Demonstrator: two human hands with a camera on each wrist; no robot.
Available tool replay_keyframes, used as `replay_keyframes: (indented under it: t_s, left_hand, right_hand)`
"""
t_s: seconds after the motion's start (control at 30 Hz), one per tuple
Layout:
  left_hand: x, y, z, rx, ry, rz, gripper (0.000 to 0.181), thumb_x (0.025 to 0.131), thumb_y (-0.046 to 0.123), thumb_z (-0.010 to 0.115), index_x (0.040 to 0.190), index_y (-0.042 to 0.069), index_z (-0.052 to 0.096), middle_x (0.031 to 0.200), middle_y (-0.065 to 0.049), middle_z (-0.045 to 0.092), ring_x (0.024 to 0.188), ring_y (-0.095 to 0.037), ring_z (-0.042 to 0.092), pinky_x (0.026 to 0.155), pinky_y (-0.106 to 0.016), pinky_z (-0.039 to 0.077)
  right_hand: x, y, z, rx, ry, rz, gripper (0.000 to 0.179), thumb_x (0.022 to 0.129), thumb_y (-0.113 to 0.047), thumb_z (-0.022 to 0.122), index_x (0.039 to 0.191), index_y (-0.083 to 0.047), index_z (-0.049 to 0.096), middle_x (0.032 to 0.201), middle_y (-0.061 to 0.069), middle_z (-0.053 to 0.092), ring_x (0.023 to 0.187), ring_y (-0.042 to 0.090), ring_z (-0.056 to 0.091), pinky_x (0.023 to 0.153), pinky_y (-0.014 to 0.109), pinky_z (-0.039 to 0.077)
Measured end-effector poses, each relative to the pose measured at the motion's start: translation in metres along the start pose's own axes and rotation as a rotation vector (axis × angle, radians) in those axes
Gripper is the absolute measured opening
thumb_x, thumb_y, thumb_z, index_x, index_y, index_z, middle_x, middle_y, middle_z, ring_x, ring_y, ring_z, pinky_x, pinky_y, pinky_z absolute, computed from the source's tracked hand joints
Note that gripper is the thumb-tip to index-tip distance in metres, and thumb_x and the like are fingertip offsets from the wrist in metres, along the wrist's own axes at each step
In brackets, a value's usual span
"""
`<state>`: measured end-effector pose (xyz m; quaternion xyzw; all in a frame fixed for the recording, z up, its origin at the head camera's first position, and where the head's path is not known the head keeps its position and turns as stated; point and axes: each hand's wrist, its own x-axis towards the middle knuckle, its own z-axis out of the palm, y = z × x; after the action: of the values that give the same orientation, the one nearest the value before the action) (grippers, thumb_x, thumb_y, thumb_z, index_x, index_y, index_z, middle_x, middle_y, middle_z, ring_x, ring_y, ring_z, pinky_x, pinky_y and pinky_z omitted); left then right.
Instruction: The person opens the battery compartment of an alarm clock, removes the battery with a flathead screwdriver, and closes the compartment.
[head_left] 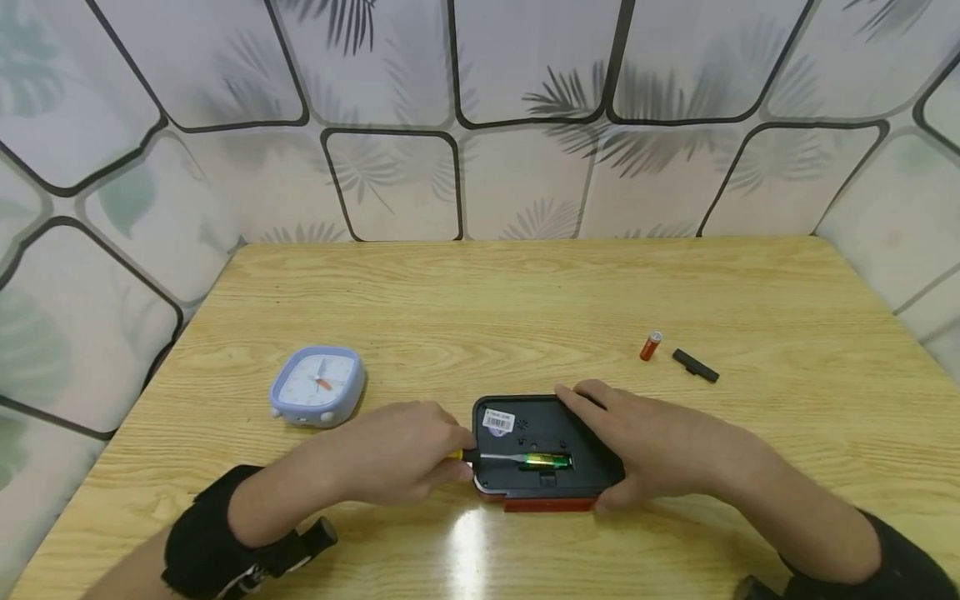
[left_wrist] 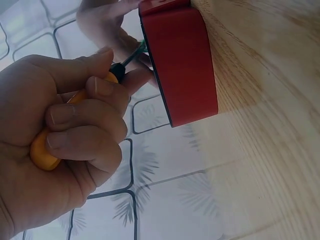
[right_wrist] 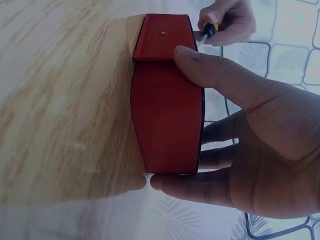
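A red device (head_left: 585, 485) lies on the table with its black back up, showing a barcode label (head_left: 498, 421) and a battery slot. Inside the slot is a green-gold battery (head_left: 553, 460). My left hand (head_left: 397, 450) grips a screwdriver (left_wrist: 45, 151) by its yellow-orange handle, fingers curled round it. The metal shaft points right, its tip at the battery's left end; whether they touch I cannot tell. My right hand (head_left: 660, 442) holds the device's right end, thumb (right_wrist: 192, 62) on the near red side and fingers around the far edge.
A light-blue alarm clock (head_left: 318, 385) stands at the left of the wooden table (head_left: 465, 308). Beyond my right hand are a red battery (head_left: 650, 346) and a small black cover (head_left: 696, 366). Patterned cloth (head_left: 517, 183) rises behind the table and at its sides.
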<state>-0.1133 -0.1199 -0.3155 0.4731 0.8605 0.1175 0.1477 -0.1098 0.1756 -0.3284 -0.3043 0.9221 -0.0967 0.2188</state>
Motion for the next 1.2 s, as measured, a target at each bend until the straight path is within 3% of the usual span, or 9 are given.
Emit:
replay_keyframes:
  t_s: [0.3,0.5,0.67,0.83,1.2]
  left_hand:
    - [0.000,0.001,0.000,-0.007,0.026,0.026,0.013,0.097,0.023,0.065,0.091,0.013,0.069,0.075,0.011,0.063,0.062,0.003,0.047,0.060,-0.016,0.045]
    - [0.000,0.002,0.001,-0.009,0.046,0.026,0.015,0.098,0.024,0.065,0.098,0.011,0.070,0.080,0.008,0.066,0.065,0.003,0.050,0.063,-0.018,0.048]
    - [0.001,0.003,0.001,-0.010,0.061,0.026,0.020,0.098,0.025,0.063,0.106,0.008,0.071,0.087,0.004,0.071,0.070,0.003,0.055,0.068,-0.019,0.053]
    - [0.002,0.004,0.002,-0.002,0.077,0.049,0.021,0.098,0.025,0.063,0.108,0.008,0.070,0.088,0.003,0.071,0.071,0.004,0.056,0.068,-0.019,0.053]
    - [0.004,0.004,0.007,0.030,0.114,0.094,0.017,0.099,0.025,0.062,0.103,0.009,0.068,0.088,0.004,0.069,0.073,0.002,0.056,0.067,-0.019,0.053]
  right_hand:
    - [0.000,0.000,-0.001,0.004,-0.004,-0.002,0.122,0.067,-0.064,0.083,0.160,-0.014,0.022,0.155,0.009,0.036,0.130,0.025,0.050,0.101,0.047,0.050]
    - [-0.001,0.000,-0.002,0.051,0.038,-0.008,0.116,0.069,-0.078,0.069,0.158,-0.017,0.029,0.153,0.008,0.040,0.133,0.027,0.048,0.103,0.050,0.048]
    - [0.002,-0.003,0.001,-0.007,0.221,-0.125,0.085,0.081,-0.074,0.060,0.148,-0.022,0.049,0.140,0.003,0.052,0.126,0.021,0.052,0.098,0.045,0.052]
    - [0.008,-0.006,0.006,-0.080,0.392,-0.277,0.057,0.090,-0.057,0.065,0.132,-0.019,0.065,0.121,-0.004,0.059,0.110,0.011,0.056,0.089,0.035,0.055]
    - [0.015,-0.010,0.017,-0.087,0.470,-0.445,0.021,0.090,-0.037,0.074,0.104,-0.022,0.078,0.099,-0.011,0.058,0.090,0.003,0.051,0.079,0.025,0.053]
